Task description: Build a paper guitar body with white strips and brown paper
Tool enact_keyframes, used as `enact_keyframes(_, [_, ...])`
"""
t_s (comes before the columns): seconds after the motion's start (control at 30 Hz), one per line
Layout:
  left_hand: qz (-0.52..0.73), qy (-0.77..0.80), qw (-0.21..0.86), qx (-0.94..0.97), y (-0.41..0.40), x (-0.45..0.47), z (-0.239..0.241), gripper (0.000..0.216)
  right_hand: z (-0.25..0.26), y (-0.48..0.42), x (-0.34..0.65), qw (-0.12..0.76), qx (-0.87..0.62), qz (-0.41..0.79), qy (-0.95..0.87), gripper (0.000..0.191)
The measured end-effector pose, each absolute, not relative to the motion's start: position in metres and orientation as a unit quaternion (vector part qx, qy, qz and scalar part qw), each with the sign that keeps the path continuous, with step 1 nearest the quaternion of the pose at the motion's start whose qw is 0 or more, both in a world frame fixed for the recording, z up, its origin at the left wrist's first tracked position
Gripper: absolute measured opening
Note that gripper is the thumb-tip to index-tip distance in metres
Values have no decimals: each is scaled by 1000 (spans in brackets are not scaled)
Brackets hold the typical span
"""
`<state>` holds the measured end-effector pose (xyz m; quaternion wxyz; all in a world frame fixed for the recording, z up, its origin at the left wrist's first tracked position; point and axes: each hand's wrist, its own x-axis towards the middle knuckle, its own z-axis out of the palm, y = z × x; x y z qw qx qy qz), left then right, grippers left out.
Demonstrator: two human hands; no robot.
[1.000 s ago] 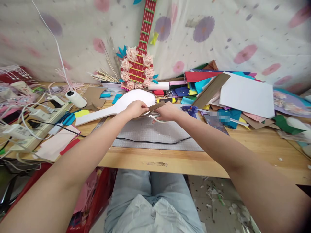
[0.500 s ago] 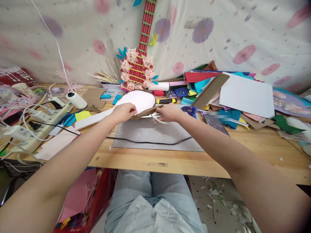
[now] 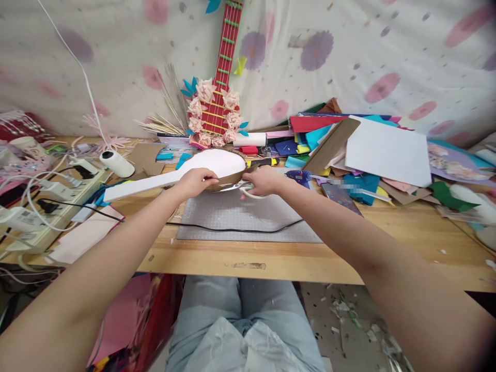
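Observation:
A white guitar-shaped piece point(image 3: 217, 161) with a long neck lies over the back of the grey cutting mat point(image 3: 240, 217). A brown strip point(image 3: 228, 180) runs along the near edge of its rounded body. My left hand point(image 3: 198, 182) pinches the brown strip between thumb and fingers. In my right hand point(image 3: 263, 181) is a pair of white-handled scissors point(image 3: 235, 186), whose blades point left just beneath the strip. I cannot tell whether the blades touch the strip.
A red paper guitar point(image 3: 217, 103) with pink flowers leans on the curtain behind. A yellow-black cutter point(image 3: 263, 162) and blue glue gun point(image 3: 299, 177) lie to the right, near coloured sheets. A power strip point(image 3: 58, 206) stands left; a black cable point(image 3: 232, 229) crosses the mat.
The white piece has turned slightly, its neck swinging left and down. The brown strip lies closer along the body's edge. Both hands keep their grips, and the view has shifted slightly.

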<state>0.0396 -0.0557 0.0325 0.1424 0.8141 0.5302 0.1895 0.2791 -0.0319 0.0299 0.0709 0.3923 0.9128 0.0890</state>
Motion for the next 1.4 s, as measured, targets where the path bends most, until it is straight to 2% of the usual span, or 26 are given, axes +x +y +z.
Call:
enact_keyframes(0.13, [186,518,165,819,-54,42,33,25,34,-32,269,64,384,89,917,76])
enact_keyframes(0.53, [189,512,139,826,-49,48,34,28,31,-33,273,46,374,115,919,68])
enact_keyframes(0.77, [131,515,176,829,-53,33,39,52,27,-32,283,30,366,119,922,66])
enact_keyframes(0.9, [113,544,151,818,-57,22,45,29,27,-32,287,35,374,109,920,65])
enact_keyframes(1.17, [169,518,123,830,-56,27,38,26,30,-31,278,51,382,87,918,73])
enact_keyframes(1.4, [188,512,107,831,-50,29,30,21,32,-27,266,44,359,117,925,74])
